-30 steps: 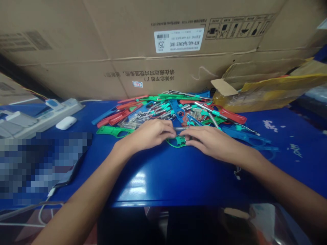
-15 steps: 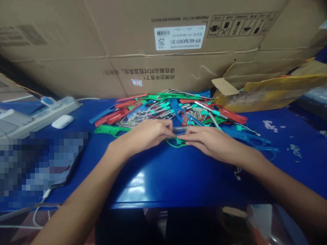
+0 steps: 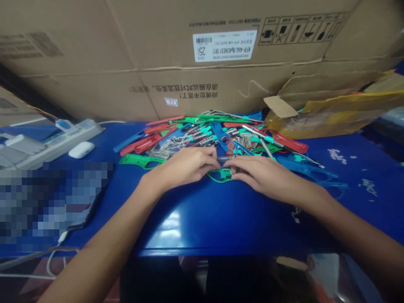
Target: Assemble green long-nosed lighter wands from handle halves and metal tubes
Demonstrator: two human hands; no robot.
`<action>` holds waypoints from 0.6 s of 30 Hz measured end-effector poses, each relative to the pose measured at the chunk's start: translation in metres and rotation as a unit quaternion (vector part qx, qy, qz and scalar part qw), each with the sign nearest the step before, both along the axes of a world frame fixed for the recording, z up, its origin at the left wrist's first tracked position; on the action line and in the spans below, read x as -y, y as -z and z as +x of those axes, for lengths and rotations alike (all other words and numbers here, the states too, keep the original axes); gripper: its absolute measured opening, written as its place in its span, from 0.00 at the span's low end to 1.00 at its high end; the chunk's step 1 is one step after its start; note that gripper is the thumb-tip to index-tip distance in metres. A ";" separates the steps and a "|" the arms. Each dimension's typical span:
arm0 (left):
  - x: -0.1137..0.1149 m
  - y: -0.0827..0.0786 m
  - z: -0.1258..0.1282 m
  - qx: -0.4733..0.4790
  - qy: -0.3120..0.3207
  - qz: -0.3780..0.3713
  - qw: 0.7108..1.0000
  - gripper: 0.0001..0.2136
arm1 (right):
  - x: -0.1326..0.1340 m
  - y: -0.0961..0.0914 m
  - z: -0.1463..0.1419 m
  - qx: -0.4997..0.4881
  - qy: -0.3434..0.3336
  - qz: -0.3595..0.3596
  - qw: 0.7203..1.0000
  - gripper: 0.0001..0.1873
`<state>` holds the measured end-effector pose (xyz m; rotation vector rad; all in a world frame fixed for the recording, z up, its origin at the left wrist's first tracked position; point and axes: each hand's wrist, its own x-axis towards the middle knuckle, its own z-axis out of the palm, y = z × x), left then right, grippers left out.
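Observation:
My left hand [image 3: 193, 166] and my right hand [image 3: 259, 171] meet just above the table, at the near side of a heap of lighter parts. Between them is a green long-necked lighter casing [image 3: 217, 180], with its looped handle towards me and a teal-green piece inside it. The fingers of both hands are closed on the casing; the fingertips hide much of it. Just beyond them shows a thin metal tube [image 3: 224, 159]. Left of my left hand lies another green casing half [image 3: 134, 160].
Behind my hands spreads a pile of red casings [image 3: 292, 144], blue casings [image 3: 304, 166] and metal tubes with white wires. A large cardboard box [image 3: 104, 92] closes off the back. At left are a white power strip [image 3: 74, 134], a white earbud case [image 3: 81, 150] and a pixelated device.
My right fingers have spread a little and shifted on the green casing, baring more of the teal piece. The whole view has shifted slightly.

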<state>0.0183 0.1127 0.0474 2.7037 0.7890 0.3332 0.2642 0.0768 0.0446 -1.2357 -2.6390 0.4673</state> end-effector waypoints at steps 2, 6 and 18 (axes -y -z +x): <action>0.003 0.000 0.003 -0.020 -0.004 0.023 1.000 0.09 | 0.000 -0.002 -0.001 0.000 0.007 -0.011 1.000 0.13; 0.004 0.005 0.007 -0.022 0.000 0.053 0.998 0.05 | 0.000 -0.004 -0.002 -0.003 0.018 -0.033 0.999 0.09; -0.002 0.006 0.009 -0.020 -0.040 0.102 0.994 0.07 | -0.004 -0.004 0.003 -0.066 0.039 -0.093 0.993 0.08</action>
